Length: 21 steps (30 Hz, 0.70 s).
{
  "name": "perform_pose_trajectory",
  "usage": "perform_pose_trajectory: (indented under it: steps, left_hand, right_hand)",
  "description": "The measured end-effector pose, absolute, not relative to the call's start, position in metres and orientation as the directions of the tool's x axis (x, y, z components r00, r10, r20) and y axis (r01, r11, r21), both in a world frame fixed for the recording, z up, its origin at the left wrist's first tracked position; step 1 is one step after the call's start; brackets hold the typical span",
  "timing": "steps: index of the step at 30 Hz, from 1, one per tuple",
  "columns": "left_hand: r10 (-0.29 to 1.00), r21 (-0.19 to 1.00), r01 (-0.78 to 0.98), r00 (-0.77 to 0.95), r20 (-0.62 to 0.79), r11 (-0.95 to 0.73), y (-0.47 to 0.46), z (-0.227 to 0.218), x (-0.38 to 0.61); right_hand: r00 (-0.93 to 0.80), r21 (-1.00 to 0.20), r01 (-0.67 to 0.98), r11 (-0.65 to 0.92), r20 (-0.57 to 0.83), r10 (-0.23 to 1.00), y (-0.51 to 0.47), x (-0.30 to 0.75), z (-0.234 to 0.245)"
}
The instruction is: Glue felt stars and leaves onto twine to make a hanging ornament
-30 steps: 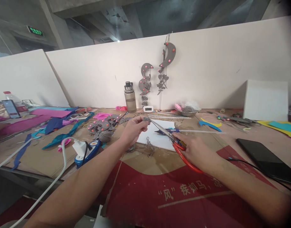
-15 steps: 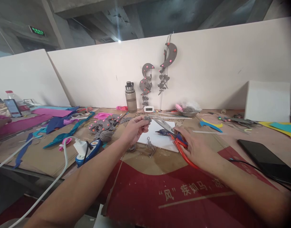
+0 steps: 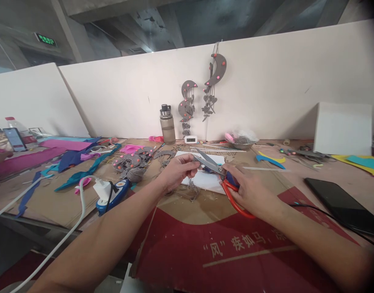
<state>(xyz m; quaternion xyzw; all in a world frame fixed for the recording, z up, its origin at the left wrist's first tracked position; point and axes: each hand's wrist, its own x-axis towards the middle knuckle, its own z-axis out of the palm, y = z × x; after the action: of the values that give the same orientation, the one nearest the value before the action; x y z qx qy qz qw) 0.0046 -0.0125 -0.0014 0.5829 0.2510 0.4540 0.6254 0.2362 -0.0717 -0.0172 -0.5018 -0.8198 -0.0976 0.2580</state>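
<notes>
"What lettering can you read from your end?"

"On the red-printed cardboard [image 3: 181,260] nearest me I get “风”疾如马, then a comma; the character after it is partly covered."

"And higher up?"

"A green sign [image 3: 45,39] at my upper left says EXIT along its lower row. The characters above that blur on me."

"The small white clock [image 3: 191,139]?"

"Dark digits, too small for me to swear to. Same with the lit phone [image 3: 15,139] at far left: screen text, none legible."
</notes>
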Motion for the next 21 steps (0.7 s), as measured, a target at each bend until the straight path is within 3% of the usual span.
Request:
perform_pose_trajectory:
  steps: [15,18,21]
  left_hand:
    - [0.840,0.977,-0.191,0.511,0.184,-0.098,-0.0159,-0.0045,0.0073]
    - [0.835,0.978,-0.183,0.519,0.184,-0.101,-0.0162,-0.0047,0.0073]
    - [0.846,0.976,-0.198,0.501,0.183,-0.094,-0.0152,-0.0052,0.0077]
  right_hand:
    - [-0.370,-0.045,0.889,0.456,0.515,0.773,-0.0738,0.2355,-0.0198]
    - [-0.356,-0.094,0.880,0.465,0.517,0.779,-0.0757,0.2348,-0.0181]
    - [-0.307,-0.227,0.852,0.472,0.515,0.801,-0.0779,0.2337,-0.0138]
